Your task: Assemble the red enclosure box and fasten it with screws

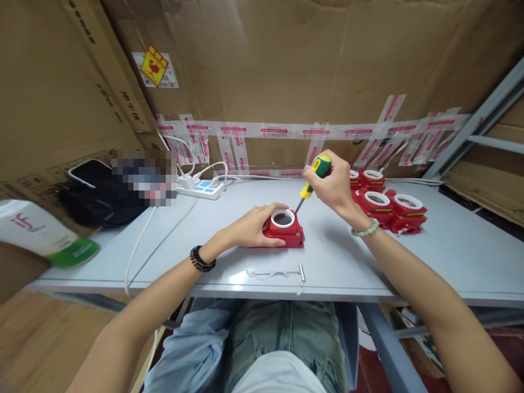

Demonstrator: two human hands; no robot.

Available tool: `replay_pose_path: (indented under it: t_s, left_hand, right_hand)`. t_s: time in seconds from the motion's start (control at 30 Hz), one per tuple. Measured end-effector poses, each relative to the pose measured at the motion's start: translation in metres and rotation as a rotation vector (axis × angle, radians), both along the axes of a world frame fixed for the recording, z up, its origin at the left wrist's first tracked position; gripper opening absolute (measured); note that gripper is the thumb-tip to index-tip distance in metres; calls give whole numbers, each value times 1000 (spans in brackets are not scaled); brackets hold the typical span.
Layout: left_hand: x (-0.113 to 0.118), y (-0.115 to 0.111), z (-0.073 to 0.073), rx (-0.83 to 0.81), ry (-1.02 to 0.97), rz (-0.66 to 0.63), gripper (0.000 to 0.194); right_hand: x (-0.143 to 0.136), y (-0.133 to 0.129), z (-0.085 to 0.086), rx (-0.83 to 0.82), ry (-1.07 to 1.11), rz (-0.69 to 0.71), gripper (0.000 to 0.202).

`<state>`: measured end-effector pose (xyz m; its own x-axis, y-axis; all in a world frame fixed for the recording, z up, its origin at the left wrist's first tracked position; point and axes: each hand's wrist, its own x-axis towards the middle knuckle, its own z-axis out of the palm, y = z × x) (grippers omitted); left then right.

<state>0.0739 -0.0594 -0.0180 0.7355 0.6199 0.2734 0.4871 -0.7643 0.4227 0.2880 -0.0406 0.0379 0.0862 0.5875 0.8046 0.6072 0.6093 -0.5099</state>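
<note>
A red box-shaped housing (292, 238) with a white ring around a dark round window lies on the table in front of me. My left hand (258, 225) grips it from the left, fingers behind and thumb along its front. A screwdriver with a yellow and green handle (321, 165) is held in my right hand (333, 183). Its shaft slants down to the left, and the tip meets the housing's top at the back right, beside the white ring. Whether the tip sits in a screw is too small to tell. A small metal T-shaped tool (302, 273) with a thin cord lies nearer the table edge.
Several similar red housings (403, 218) stand at the right rear. A white power strip (202, 188) with plugged-in cables is at the back left. Left of it are a black bag (98, 204), a phone (90, 173) and a white-green tube (49, 234). Cardboard (262, 65) walls the back.
</note>
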Motion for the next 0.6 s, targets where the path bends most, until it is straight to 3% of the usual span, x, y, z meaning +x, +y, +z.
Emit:
replay_pose_path:
  t_s: [0.2,0.3,0.43,0.6]
  left_hand:
    - [0,1,-1,-12,-22,1,77]
    - [0,1,-1,-11,-20,-2,76]
    - [0,1,-2,-13,-12,-1,75]
    - [0,1,0,-25,-10,-13,74]
  right_hand:
    - [-7,-7,6,1,-133,-31,14]
    - [-16,-15,13,-38,-308,-138,16]
    - [-25,-17,24,-43,-438,-300,42]
    - [-23,-11,36,-92,-517,-204,37]
